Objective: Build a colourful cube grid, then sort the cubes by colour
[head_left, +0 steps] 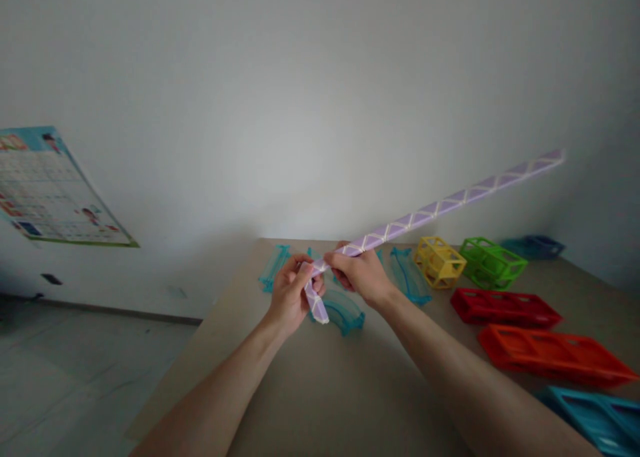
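A long purple-and-white twist puzzle snake (435, 210) is held above the table in both hands. Most of it runs straight, up and to the right, while its near end bends sharply downward. My left hand (293, 294) is closed round the bend, thumb on top. Just beside it, my right hand (363, 274) pinches the straight part close to the bend. Behind and below the hands lie clear blue track pieces, one of them a curved piece (345, 310). The hands partly hide some of these pieces.
On the table (300, 390), to the right, stand a yellow block frame (440, 264), a green one (493, 264), a red piece (505, 308), an orange piece (555, 356) and a blue piece (600, 417). A wall rises behind; a poster (55, 190) hangs left.
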A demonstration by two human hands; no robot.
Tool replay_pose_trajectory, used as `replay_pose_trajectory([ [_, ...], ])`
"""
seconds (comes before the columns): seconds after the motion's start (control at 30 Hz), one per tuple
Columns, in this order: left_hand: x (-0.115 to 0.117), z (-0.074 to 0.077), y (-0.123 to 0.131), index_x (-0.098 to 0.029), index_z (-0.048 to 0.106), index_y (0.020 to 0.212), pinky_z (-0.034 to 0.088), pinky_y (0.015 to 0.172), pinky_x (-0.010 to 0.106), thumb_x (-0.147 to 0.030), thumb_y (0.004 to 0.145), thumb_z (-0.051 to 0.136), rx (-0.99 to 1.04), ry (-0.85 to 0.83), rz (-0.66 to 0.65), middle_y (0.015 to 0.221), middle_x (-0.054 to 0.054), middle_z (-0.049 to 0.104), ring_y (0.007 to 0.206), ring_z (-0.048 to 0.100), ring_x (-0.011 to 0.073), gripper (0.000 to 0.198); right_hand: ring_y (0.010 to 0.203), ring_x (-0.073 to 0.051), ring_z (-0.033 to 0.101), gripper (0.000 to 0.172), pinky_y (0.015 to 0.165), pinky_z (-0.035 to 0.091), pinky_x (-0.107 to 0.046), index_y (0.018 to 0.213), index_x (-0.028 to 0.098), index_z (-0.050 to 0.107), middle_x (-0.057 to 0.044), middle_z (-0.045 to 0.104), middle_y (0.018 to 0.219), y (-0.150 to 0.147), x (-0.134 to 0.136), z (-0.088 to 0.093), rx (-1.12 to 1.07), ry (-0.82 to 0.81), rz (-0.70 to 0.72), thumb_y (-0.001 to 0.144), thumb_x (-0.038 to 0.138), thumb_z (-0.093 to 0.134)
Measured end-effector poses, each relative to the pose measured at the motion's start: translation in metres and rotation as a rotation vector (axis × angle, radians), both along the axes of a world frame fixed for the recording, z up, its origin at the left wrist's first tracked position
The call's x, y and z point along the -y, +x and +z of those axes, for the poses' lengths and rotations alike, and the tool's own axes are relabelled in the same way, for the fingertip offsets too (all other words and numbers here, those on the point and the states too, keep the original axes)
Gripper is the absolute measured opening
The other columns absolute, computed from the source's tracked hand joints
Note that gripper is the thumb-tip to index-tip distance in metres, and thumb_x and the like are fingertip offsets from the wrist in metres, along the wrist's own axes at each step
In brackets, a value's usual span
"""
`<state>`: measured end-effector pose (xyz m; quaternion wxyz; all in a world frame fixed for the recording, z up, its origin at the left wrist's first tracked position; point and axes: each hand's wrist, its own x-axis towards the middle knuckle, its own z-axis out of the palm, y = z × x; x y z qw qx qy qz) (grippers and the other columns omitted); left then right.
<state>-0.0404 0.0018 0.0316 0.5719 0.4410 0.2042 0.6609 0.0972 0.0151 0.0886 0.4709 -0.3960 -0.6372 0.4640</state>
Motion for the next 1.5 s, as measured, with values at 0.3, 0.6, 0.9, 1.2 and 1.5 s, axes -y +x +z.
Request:
replay_pose_trajectory([
  [0.3, 0.003, -0.011, -0.002, -0.018, 0.060, 0.086, 0.039, 0.054, 0.020, -0.029, 0.074, 0.074, -0.520, 0.181, 0.525, 0.069, -0.003, 0.057, 0.059, 0.051, 0.0100, 0.021, 0.046, -0.009, 0.037, 0.032, 0.042, 0.025, -0.022, 0.047, 0.019, 0.043, 0.006, 0.039, 0.046, 0.001, 0.004, 0.005, 0.347, 0.133, -0.305, 0.065, 0.034, 0.064],
  [0.6, 0.008, 0.000, 0.002, -0.022, 0.051, 0.089, 0.032, 0.045, 0.020, -0.041, 0.077, 0.071, -0.139, 0.012, -0.071, 0.059, -0.007, 0.049, 0.044, 0.043, 0.0066, 0.030, 0.061, -0.011, 0.052, 0.023, 0.054, 0.039, -0.020, 0.075, 0.014, 0.064, 0.000, 0.060, 0.067, 0.021, 0.005, 0.018, 0.235, 0.275, 0.199, 0.076, 0.037, 0.062],
  [0.9, 0.021, -0.005, 0.002, -0.018, 0.059, 0.103, 0.043, 0.060, 0.024, -0.036, 0.073, 0.075, -0.281, 0.190, 0.025, 0.081, 0.002, 0.057, 0.068, 0.052, 0.0124, 0.038, 0.039, -0.008, 0.040, 0.041, 0.038, 0.026, -0.021, 0.053, 0.014, 0.060, 0.001, 0.049, 0.043, 0.008, 0.016, 0.024, 0.423, -0.010, 0.045, 0.074, 0.049, 0.061],
  [1.2, 0.025, -0.005, 0.006, -0.018, 0.058, 0.097, 0.032, 0.042, 0.023, -0.045, 0.071, 0.070, -0.049, 0.095, -0.264, 0.062, -0.002, 0.044, 0.046, 0.039, 0.0087, 0.039, 0.035, -0.005, 0.031, 0.023, 0.034, 0.019, -0.020, 0.053, 0.016, 0.052, 0.007, 0.043, 0.041, 0.003, 0.017, 0.022, -0.085, -0.146, 0.293, 0.066, 0.030, 0.066],
  [1.5, 0.026, 0.002, 0.005, -0.018, 0.057, 0.086, 0.034, 0.052, 0.025, -0.044, 0.075, 0.065, -0.005, 0.079, -0.163, 0.067, 0.001, 0.049, 0.058, 0.045, 0.0130, 0.029, 0.026, -0.005, 0.025, 0.041, 0.028, 0.014, -0.021, 0.045, 0.020, 0.043, 0.007, 0.035, 0.030, -0.018, 0.027, 0.016, -0.355, -0.380, -0.003, 0.068, 0.040, 0.070],
])
